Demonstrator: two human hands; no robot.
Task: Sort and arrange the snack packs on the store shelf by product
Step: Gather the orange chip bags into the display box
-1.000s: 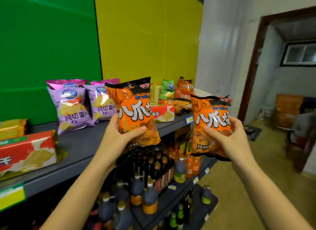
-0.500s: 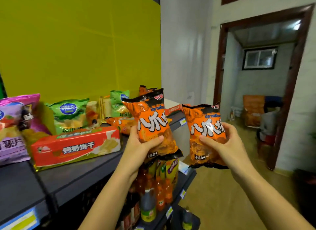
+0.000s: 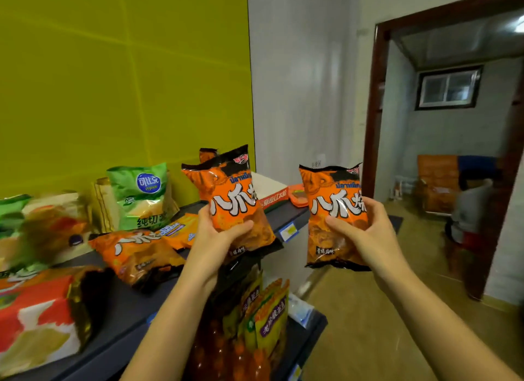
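Each hand, left hand (image 3: 218, 233) and right hand (image 3: 365, 233), grips one orange pack (image 3: 235, 202), (image 3: 334, 210), both still unplaced, while the shelf (image 3: 136, 304) looks largely unsorted.

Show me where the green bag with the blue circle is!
Head view, left: the green bag stands on the shelf by the yellow wall, behind the flat orange bag.

Both hands have travelled along the shelf (image 3: 124, 304) toward its right end. The left hand (image 3: 215, 239) now holds its orange pack (image 3: 232, 202) above the front edge of the shelf near that end, and the right hand (image 3: 365, 236) holds the second orange pack (image 3: 334, 213) past the end. The purple packs at the middle of the shelf have left the view, and a lying orange pack (image 3: 136, 253) on the shelf has appeared.
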